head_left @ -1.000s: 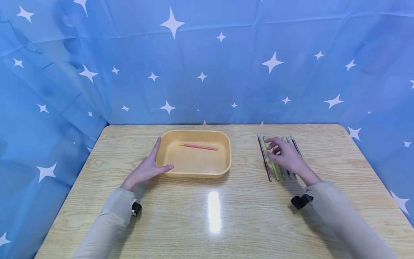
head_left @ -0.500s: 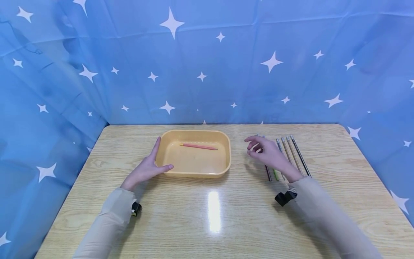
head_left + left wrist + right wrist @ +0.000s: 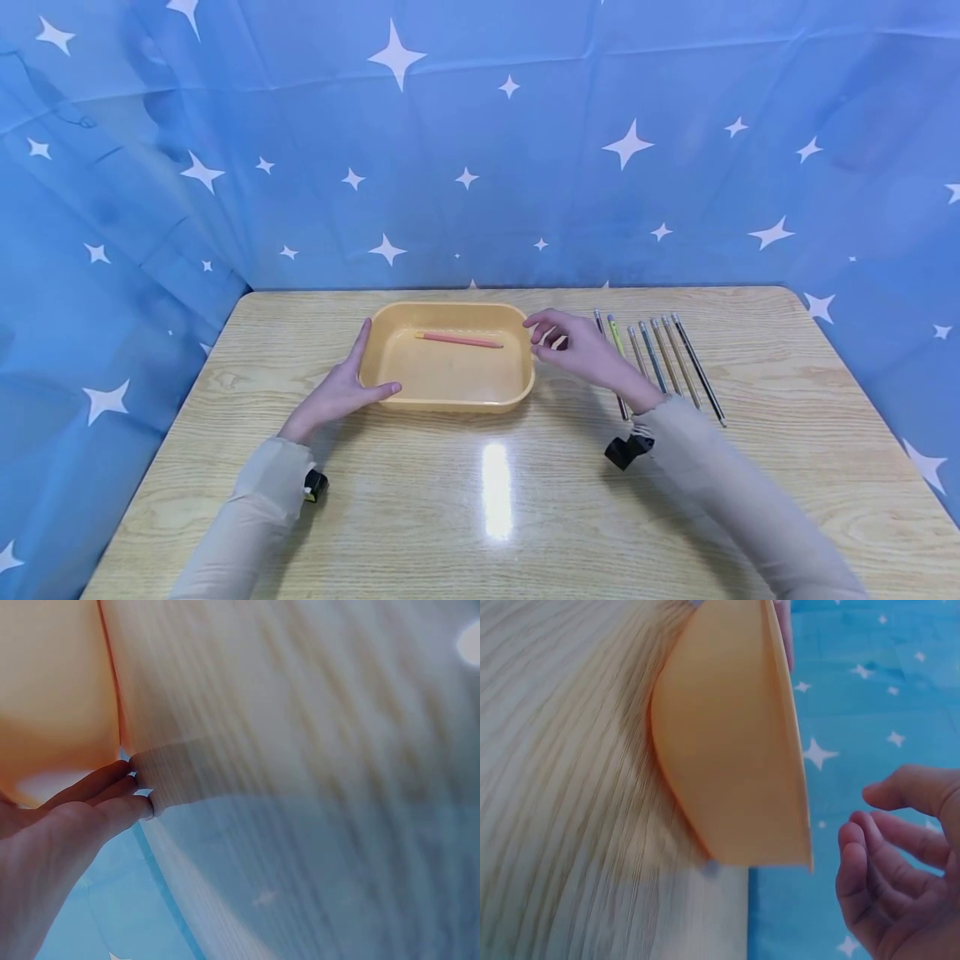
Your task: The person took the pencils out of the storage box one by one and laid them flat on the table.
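Observation:
A yellow-orange plastic tray (image 3: 450, 400) stands on the table with one pink pencil (image 3: 459, 340) lying inside it. My left hand (image 3: 345, 387) rests against the tray's left side, fingers straight along the wall and thumb over the front left corner. In the left wrist view the left fingertips (image 3: 124, 772) lie right at the tray's wall (image 3: 60, 690). My right hand (image 3: 573, 342) is at the tray's right rim, its fingers loosely bent. The right wrist view shows nothing between the thumb and fingers of the right hand (image 3: 900, 862), beside the tray's outer wall (image 3: 720, 735).
To the right of my right hand, several pencils lie side by side, among them a green pencil (image 3: 616, 335), a blue pencil (image 3: 652, 356) and a black pencil (image 3: 699, 369). A blue cloth (image 3: 480, 150) with white stars hangs behind the wooden table (image 3: 420, 500).
My right hand has moved left from over the row of pencils to the tray's right rim, uncovering the pencils. The left hand and the tray have stayed in place.

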Tool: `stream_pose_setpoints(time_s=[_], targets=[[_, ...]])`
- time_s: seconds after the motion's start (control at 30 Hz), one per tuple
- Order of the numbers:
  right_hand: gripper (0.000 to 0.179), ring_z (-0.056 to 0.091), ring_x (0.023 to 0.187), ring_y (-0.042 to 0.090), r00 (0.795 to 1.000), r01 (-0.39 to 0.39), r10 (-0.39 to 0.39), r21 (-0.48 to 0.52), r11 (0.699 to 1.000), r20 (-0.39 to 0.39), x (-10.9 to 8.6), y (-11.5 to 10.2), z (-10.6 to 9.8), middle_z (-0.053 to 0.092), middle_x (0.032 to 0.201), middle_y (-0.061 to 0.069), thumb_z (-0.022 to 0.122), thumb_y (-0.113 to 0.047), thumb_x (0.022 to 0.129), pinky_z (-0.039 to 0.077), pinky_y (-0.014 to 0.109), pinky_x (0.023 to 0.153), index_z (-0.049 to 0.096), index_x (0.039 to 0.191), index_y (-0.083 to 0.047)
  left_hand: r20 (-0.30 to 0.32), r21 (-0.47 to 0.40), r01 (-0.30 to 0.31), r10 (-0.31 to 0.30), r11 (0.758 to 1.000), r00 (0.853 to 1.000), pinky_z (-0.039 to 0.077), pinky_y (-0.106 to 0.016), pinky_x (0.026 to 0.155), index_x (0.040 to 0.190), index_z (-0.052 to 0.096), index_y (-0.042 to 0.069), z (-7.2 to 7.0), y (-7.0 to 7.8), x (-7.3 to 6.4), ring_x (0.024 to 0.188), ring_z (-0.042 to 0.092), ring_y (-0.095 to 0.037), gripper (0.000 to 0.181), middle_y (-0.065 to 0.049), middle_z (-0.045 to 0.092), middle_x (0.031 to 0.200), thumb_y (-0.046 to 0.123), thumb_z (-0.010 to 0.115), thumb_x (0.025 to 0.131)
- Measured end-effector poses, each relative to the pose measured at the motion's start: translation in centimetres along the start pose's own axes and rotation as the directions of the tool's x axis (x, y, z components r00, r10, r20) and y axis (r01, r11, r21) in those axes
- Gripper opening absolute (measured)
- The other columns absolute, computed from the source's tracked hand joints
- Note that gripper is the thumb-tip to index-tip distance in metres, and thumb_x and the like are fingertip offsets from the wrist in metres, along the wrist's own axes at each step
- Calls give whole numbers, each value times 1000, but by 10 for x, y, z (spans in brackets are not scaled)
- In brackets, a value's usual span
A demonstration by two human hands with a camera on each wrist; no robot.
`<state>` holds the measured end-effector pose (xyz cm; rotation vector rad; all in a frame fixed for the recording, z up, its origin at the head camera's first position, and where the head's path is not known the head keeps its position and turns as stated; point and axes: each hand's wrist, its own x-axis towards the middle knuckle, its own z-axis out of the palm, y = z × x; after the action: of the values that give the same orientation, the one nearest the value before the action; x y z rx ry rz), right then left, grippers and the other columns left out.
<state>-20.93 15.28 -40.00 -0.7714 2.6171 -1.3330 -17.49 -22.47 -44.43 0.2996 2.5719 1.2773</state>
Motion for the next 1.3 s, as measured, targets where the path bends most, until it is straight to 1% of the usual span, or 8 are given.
stream_pose_setpoints(time_s=[0.2,0.33,0.57,0.7,0.93,1.03,1.13,1.3], targets=[[29,63,79,18,999,33,-33,9,999,27,10,-9,11,64,91,3,65,-1,88,52,32,68,62,117,0,-2,11,4,-4,1000,1000,25,-60,107,154,-14,22,1,0,-1,135,24,-50,116,-24,6,157,41,75,83],[29,63,79,19,998,51,-52,30,998,43,16,-14,18,64,90,4,64,-1,88,53,32,68,62,116,2,-5,17,-1,1,1000,1000,25,-60,106,154,-14,22,1,0,-1,134,24,-51,115,-23,5,157,41,75,83],[27,63,80,18,997,57,-59,43,997,53,27,-18,30,65,90,3,64,0,87,53,31,69,63,114,1,-5,11,-7,7,1000,1000,24,-60,107,154,-14,22,0,-1,-1,135,24,-50,115,-22,4,158,40,75,83],[27,63,80,20,995,73,-76,47,996,64,34,-19,36,65,90,5,65,1,87,54,32,70,63,113,3,-5,15,-9,9,1000,1000,24,-60,107,154,-15,24,0,-1,-1,135,24,-50,115,-22,4,158,41,75,84],[27,63,80,21,996,43,-48,62,997,73,45,-19,47,65,88,4,66,2,86,53,32,72,63,112,5,-7,12,-6,6,1000,1000,23,-59,108,154,-14,21,0,-1,-1,136,22,-49,115,-20,3,158,41,75,83],[26,63,80,22,996,48,-53,60,997,76,50,-19,52,65,87,6,66,3,85,53,31,73,63,111,5,-8,9,-3,4,1000,1000,23,-59,108,155,-13,20,0,-1,-1,136,22,-49,115,-20,3,158,41,75,83],[27,64,77,22,995,55,-60,67,996,80,55,-18,57,65,85,7,66,5,83,53,30,74,63,110,7,-6,3,1,-1,1000,1000,23,-59,108,154,-14,22,0,-1,-1,136,22,-49,115,-21,4,158,41,75,83],[28,63,77,20,995,6,-12,65,998,95,57,-18,65,65,85,6,67,4,84,53,29,74,64,111,5,-8,5,3,-3,1000,1000,22,-59,108,155,-13,21,1,0,-1,137,22,-48,115,-20,3,158,40,75,83]])
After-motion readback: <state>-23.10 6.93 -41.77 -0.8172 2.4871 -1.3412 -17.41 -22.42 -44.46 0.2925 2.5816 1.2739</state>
